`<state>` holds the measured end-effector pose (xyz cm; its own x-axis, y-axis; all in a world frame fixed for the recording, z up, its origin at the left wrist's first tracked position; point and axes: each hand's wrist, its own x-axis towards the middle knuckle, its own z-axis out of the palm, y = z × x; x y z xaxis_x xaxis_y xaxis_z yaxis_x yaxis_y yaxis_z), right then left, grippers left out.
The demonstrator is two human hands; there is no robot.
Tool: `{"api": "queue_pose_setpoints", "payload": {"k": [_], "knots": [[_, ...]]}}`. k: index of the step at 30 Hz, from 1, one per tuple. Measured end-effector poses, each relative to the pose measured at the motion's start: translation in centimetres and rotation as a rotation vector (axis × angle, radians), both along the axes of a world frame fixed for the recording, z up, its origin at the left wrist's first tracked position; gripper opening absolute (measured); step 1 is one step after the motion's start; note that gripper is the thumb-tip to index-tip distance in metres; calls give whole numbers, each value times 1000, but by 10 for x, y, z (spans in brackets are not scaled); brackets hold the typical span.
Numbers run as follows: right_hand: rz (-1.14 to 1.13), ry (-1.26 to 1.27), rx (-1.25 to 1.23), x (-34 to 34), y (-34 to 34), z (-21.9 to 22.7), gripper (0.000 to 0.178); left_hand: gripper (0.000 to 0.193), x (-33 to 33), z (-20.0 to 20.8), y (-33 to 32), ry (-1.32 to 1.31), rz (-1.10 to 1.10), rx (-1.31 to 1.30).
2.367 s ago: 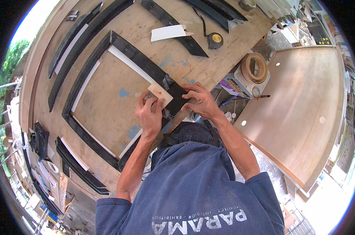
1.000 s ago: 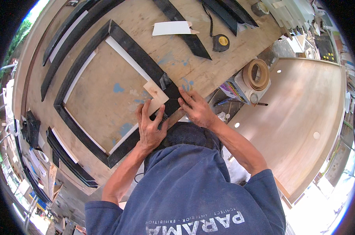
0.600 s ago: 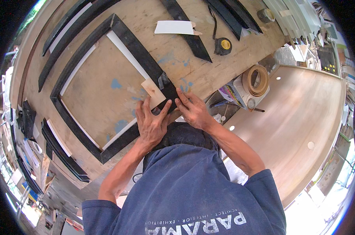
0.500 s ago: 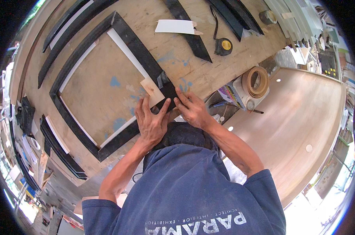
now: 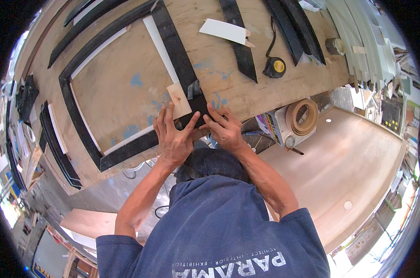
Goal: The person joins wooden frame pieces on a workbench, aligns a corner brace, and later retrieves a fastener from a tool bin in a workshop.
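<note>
Head view: left hand (image 5: 175, 139) splays on black frame (image 5: 177, 46) (thumb now off block (image 5: 179, 98)), right hand's (image 5: 228, 133) grip unclear.

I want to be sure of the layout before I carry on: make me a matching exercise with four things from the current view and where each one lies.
Things
1. tape measure
2. tan coil
3. pale wood piece
4. white piece

Places
A. across a black strip
B. at a corner of the black frame, near the left hand
C. directly on the workbench, outside that frame
D. on top of a container beside the bench

Pairs: 1-C, 2-D, 3-B, 4-A
</note>
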<state>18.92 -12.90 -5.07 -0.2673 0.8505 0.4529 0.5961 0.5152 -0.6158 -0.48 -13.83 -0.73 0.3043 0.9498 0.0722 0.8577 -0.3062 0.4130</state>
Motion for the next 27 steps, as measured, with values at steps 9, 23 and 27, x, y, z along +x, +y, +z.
{"api": "queue_pose_setpoints", "payload": {"k": [9,23,27], "knots": [[61,77,-27,7,3,-1,24,58,-2,-5,-3,-4,16,17],[163,221,-232,22,16,-1,24,58,0,-5,-4,8,21,49],[231,164,-220,28,25,4,25,55,-2,-9,-5,32,19,72]]}}
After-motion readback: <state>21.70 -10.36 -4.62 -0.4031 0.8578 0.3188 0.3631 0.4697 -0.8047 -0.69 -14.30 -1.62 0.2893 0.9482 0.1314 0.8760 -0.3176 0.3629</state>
